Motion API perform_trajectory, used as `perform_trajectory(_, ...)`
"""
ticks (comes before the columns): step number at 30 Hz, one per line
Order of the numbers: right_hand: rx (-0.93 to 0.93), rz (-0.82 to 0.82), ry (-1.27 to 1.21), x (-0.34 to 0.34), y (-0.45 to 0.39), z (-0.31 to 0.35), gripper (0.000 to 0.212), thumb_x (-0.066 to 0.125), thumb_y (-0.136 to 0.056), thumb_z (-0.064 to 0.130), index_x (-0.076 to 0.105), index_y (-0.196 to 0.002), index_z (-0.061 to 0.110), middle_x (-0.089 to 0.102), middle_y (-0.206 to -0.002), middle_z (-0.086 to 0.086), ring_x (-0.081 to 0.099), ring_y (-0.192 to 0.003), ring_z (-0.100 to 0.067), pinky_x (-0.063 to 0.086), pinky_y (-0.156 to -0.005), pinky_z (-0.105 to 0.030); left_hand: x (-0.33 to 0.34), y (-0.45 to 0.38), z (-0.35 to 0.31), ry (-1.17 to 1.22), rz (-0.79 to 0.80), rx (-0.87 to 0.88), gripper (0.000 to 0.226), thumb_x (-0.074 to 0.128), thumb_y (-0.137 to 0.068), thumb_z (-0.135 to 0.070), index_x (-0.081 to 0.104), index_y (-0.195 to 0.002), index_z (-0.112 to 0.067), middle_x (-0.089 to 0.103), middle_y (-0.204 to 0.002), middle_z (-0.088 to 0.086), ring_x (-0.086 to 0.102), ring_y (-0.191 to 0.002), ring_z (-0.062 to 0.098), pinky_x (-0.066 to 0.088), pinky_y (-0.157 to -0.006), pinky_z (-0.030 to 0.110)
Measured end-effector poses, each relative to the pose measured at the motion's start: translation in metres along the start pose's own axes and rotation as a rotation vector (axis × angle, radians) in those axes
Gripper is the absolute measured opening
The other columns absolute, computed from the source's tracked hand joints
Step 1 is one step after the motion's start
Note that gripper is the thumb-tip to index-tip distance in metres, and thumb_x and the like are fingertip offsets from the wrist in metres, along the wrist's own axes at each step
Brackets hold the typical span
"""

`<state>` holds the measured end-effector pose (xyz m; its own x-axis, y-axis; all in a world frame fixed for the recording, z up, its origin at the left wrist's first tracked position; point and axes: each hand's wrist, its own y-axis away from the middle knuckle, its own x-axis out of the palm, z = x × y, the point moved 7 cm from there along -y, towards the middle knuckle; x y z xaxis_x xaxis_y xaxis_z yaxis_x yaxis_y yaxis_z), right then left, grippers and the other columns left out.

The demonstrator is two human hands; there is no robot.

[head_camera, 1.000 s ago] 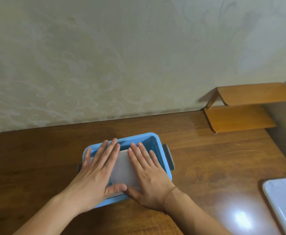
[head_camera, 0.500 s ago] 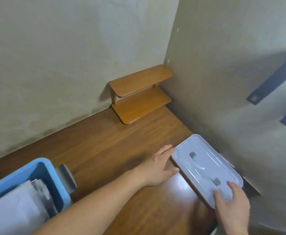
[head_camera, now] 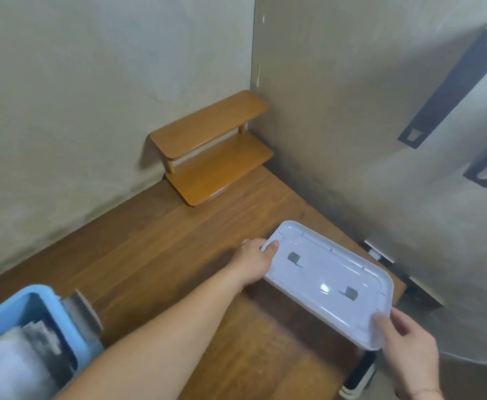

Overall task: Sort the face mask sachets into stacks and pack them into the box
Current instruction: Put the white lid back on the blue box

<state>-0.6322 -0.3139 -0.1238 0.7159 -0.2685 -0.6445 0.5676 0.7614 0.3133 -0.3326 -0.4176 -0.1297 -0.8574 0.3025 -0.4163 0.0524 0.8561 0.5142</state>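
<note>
The white box lid point(head_camera: 329, 280) is lifted above the right end of the wooden table, underside up, tilted. My left hand point(head_camera: 255, 259) grips its far-left corner, thumb on the inner face. My right hand point(head_camera: 409, 349) pinches its near-right corner. The blue box point(head_camera: 38, 301) sits at the lower left edge of view, with white and grey face mask sachets point(head_camera: 17, 362) stacked inside. A grey side latch point(head_camera: 82, 313) stands on the box's right end.
A small two-tier wooden shelf point(head_camera: 210, 148) stands in the back corner of the table point(head_camera: 161, 255). Walls close in behind and on the right, with black brackets point(head_camera: 450, 85) on the right wall. A shoe point(head_camera: 358, 376) shows below the table's right edge.
Earlier both hands pressed flat on the sachets in the box. The view then swung right; both hands reached the lid, took hold of it and lifted it off the table.
</note>
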Motion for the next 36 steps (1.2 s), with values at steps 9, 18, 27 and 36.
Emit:
perform_trajectory(9,-0.406,0.479,-0.452,0.060,0.109,0.176,0.032,0.036,-0.104,0.025,0.067,-0.113,0.024,0.071,-0.079,0.002,0.065,-0.068,-0.012,0.049,-0.053,-0.015,-0.213,0.206,0.046,0.758,-0.422,0.205,0.052,0.041,-0.086,-0.063,0.067,-0.106,-0.023,0.070,-0.081,0.007,0.063,-0.066,0.017,0.051,-0.064,0.029)
perform_trajectory(18,-0.741,0.914,-0.273,0.205,0.316,0.247,0.040,0.072,-0.080,0.035,0.061,-0.118,0.030,0.072,-0.108,0.013,0.067,-0.093,0.001,0.054,-0.072,-0.020,-0.245,0.405,0.204,0.862,-0.965,-0.030,0.049,0.059,-0.091,-0.030,0.039,-0.136,-0.034,0.060,-0.126,-0.011,0.063,-0.109,0.005,0.051,-0.092,0.033)
perform_trajectory(27,-0.836,0.868,0.127,0.261,0.356,0.191,0.056,0.062,-0.089,0.035,0.042,-0.141,0.028,0.057,-0.133,0.004,0.055,-0.100,-0.013,0.044,-0.080,-0.024,-0.202,0.413,0.281,0.542,-1.035,-0.322,0.054,0.039,-0.104,-0.031,0.017,-0.153,-0.035,0.024,-0.157,-0.015,0.024,-0.144,0.009,0.026,-0.118,0.042)
perform_trajectory(36,-0.860,0.844,0.188,0.272,0.348,0.186,0.062,0.059,-0.090,0.042,0.036,-0.145,0.027,0.054,-0.138,0.000,0.053,-0.110,-0.016,0.045,-0.089,-0.029,-0.193,0.395,0.290,0.432,-1.016,-0.402,0.056,0.031,-0.105,-0.033,0.003,-0.153,-0.037,-0.006,-0.162,-0.014,-0.004,-0.149,0.011,0.008,-0.119,0.036)
